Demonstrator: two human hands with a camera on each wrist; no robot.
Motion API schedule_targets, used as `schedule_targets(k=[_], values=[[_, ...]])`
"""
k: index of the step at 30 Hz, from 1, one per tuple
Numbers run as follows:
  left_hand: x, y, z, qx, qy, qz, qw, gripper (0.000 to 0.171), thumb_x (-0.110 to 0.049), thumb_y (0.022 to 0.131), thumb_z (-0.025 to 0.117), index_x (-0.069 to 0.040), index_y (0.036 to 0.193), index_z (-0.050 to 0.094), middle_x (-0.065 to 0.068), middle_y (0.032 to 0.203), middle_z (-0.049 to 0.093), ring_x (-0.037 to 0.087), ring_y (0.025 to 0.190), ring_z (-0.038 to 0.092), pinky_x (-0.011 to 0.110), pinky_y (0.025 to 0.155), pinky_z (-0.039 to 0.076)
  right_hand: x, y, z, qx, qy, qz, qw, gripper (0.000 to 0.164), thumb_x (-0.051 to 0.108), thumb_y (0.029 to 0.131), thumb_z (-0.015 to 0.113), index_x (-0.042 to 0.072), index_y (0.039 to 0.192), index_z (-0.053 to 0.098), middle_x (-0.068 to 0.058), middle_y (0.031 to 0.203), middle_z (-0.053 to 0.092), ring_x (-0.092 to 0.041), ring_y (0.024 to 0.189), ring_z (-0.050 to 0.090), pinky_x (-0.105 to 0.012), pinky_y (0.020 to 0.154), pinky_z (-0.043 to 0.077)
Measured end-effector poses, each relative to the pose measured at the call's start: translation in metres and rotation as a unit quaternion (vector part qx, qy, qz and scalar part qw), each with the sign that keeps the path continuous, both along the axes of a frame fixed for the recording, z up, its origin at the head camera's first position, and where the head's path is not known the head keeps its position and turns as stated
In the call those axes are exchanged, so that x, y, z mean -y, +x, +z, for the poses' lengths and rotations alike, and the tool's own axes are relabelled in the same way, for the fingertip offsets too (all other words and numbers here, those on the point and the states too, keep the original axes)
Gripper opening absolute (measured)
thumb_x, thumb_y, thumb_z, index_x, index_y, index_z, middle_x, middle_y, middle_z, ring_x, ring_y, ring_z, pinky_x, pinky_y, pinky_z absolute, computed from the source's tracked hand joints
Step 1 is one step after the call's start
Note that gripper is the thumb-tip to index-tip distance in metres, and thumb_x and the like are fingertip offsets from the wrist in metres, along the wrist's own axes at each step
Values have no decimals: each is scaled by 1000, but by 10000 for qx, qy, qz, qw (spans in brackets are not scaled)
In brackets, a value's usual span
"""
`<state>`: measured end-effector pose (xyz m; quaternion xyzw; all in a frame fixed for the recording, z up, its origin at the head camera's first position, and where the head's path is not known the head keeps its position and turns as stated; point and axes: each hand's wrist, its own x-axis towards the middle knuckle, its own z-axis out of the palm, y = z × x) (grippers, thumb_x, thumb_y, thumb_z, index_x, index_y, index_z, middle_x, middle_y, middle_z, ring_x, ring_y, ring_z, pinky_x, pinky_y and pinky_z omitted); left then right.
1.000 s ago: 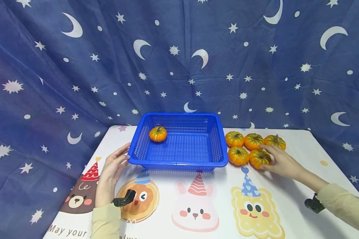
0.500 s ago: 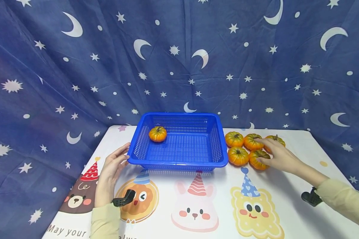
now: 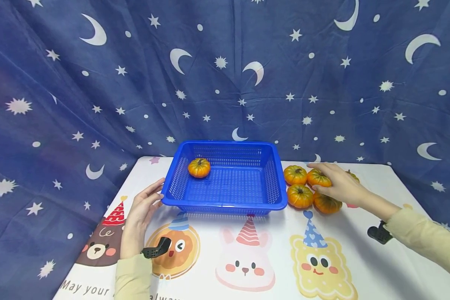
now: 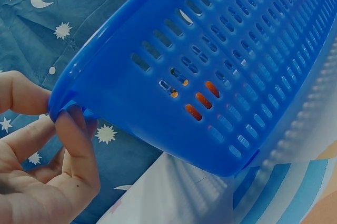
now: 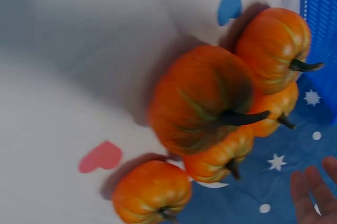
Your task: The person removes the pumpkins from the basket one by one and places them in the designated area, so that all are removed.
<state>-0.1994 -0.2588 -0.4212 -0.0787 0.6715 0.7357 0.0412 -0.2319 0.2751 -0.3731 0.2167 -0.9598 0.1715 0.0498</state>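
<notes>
A blue plastic basket [image 3: 225,205] stands at the back of the table, one small orange pumpkin [image 3: 199,168] inside at its left. My left hand [image 3: 142,206] pinches the basket's left rim; in the left wrist view, thumb and finger [image 4: 73,134] meet at the lip. Right of the basket sit several more pumpkins [image 3: 300,196] close together. My right hand [image 3: 335,183] is over this group, fingers spread and holding nothing, nearest the back middle pumpkin [image 3: 316,178]. It partly hides the front right pumpkin [image 3: 327,204] and the far right one [image 3: 353,176].
A white tablecloth [image 3: 206,254] with printed cartoon animals covers the table. Behind the table hangs a dark blue curtain [image 3: 210,104] with moons and stars, close to the basket's back rim. A dark wrist device [image 3: 379,232] hangs below the right sleeve.
My right hand has shifted left and a little away from me, from the front right pumpkin to over the back middle one. The left hand stays on the basket rim.
</notes>
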Motion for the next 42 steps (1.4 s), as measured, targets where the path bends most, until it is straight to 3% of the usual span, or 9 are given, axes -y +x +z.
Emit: schedule_targets(k=[10, 16, 27, 42], values=[[1, -2, -1, 27, 47, 83, 10000, 54, -6, 94, 52, -6, 146, 39, -15, 116, 59, 0, 100, 60, 20, 87, 45, 30, -14, 21, 321, 104, 62, 9994, 62, 17, 86, 68, 14, 142, 43, -19, 141, 47, -43, 128, 42, -66, 94, 41], [-2, -4, 0, -53, 296, 189, 9994, 57, 2, 91, 50, 0, 146, 36, -17, 104, 62, 2, 101, 55, 25, 85, 45, 49, -22, 31, 478, 130, 88, 9987, 62, 21, 88, 66, 16, 144, 41, -19, 148, 41, -44, 137, 32, -70, 100, 32], [-2, -4, 0, 53, 148, 208, 9997, 58, 1, 91, 50, -3, 147, 37, -16, 106, 59, 3, 102, 55, 24, 86, 46, 87, -43, 35, 41, 33, 489, 9988, 59, 23, 89, 66, 18, 143, 43, -15, 143, 47, -38, 132, 41, -63, 101, 38], [-2, -5, -1, -34, 336, 189, 9993, 58, 3, 90, 49, 0, 146, 36, -17, 103, 62, 3, 102, 54, 25, 85, 44, 144, -68, 47, 94, -167, 814, 9965, 60, 26, 89, 66, 20, 144, 42, -11, 144, 47, -33, 133, 42, -59, 104, 39]])
